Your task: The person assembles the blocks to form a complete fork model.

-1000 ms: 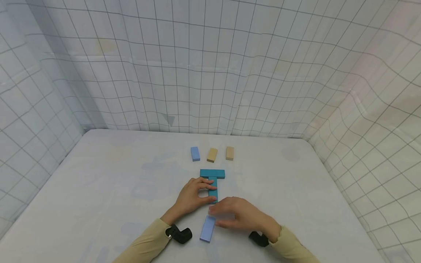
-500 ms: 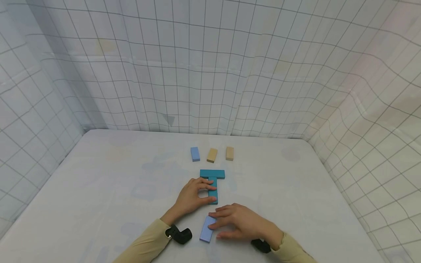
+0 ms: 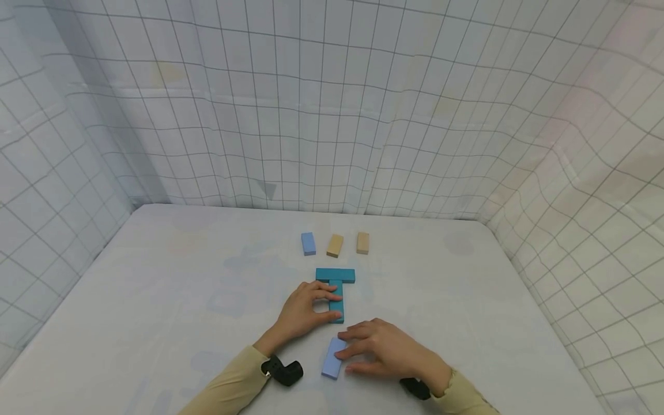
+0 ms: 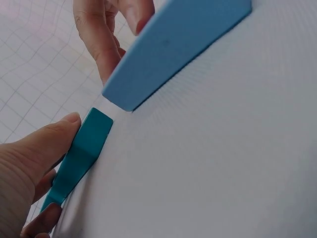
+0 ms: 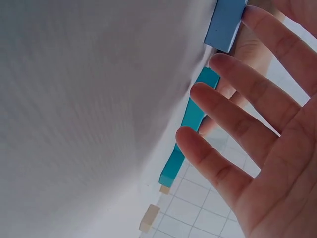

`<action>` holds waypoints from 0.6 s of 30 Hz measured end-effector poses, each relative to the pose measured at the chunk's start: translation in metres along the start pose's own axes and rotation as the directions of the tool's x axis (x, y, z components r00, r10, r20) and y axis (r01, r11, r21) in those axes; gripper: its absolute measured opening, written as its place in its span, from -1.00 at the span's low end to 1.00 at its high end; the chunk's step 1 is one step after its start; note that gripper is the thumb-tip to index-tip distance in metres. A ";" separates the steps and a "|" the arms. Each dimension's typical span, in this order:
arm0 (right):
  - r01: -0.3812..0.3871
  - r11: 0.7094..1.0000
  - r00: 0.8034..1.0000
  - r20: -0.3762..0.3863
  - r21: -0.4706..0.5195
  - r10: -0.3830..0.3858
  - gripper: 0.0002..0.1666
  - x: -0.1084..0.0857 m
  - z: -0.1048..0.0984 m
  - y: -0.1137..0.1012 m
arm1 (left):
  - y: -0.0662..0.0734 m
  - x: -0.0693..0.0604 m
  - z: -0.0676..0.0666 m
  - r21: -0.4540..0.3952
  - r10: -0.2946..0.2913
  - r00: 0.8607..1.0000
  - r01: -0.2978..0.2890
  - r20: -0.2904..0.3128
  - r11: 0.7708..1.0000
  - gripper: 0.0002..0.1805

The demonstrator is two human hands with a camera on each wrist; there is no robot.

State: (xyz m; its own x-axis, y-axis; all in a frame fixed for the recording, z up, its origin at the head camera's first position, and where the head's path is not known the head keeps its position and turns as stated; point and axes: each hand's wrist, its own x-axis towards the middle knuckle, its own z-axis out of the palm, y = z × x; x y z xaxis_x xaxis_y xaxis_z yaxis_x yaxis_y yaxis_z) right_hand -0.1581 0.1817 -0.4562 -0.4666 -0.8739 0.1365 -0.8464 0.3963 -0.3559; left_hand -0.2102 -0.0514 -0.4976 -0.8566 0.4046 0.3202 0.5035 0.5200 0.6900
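Note:
Two teal blocks form a T on the table: the crosspiece block (image 3: 342,275) lies at the far end, and the stem block (image 3: 337,306) runs from it towards me. My left hand (image 3: 302,311) rests its thumb and fingertips on the stem block, thumb near its close end. A light blue block (image 3: 331,364) lies slightly slanted below the stem, apart from it. My right hand (image 3: 386,350), fingers spread and fairly straight, touches that block with a fingertip at its upper right. In the right wrist view, the other fingers (image 5: 233,119) extend without gripping anything.
Farther back, a small blue block (image 3: 308,244), a yellowish block (image 3: 335,245) and a tan block (image 3: 362,243) lie in a row. White cloth covers the table (image 3: 441,288). A gridded curtain (image 3: 332,115) closes off the back and sides.
My right hand has come down to the light blue block, which has shifted slightly right and away from me. The left hand stays on the teal stem block.

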 end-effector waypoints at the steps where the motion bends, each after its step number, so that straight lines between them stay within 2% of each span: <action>1: -0.005 1.000 1.000 0.000 -0.005 0.005 -0.64 0.000 -0.001 0.000 | 0.000 0.000 0.000 0.000 -0.002 1.000 0.002 0.000 1.000 -0.63; 7: -0.021 0.999 1.000 -0.012 -0.044 0.020 -0.66 0.002 -0.004 -0.006 | -0.001 -0.001 0.001 -0.005 -0.005 1.000 0.005 -0.001 1.000 -0.63; 11: -0.014 0.993 0.999 -0.040 -0.116 0.010 -0.68 0.006 -0.003 -0.013 | -0.002 -0.001 0.002 -0.003 -0.004 1.000 0.004 -0.003 1.000 -0.63; 18: -0.097 0.963 0.992 -0.098 -0.250 0.075 -0.65 0.012 0.001 -0.025 | -0.001 -0.001 0.001 -0.002 0.006 1.000 -0.007 -0.005 1.000 -0.63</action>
State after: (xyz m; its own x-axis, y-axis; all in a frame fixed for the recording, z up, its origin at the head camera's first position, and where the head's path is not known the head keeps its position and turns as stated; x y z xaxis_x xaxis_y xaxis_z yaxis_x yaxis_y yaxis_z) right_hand -0.1425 0.1616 -0.4463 -0.5513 -0.8102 0.1992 -0.8343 0.5369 -0.1251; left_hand -0.2102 -0.0516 -0.4994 -0.8539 0.4040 0.3281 0.5088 0.5155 0.6895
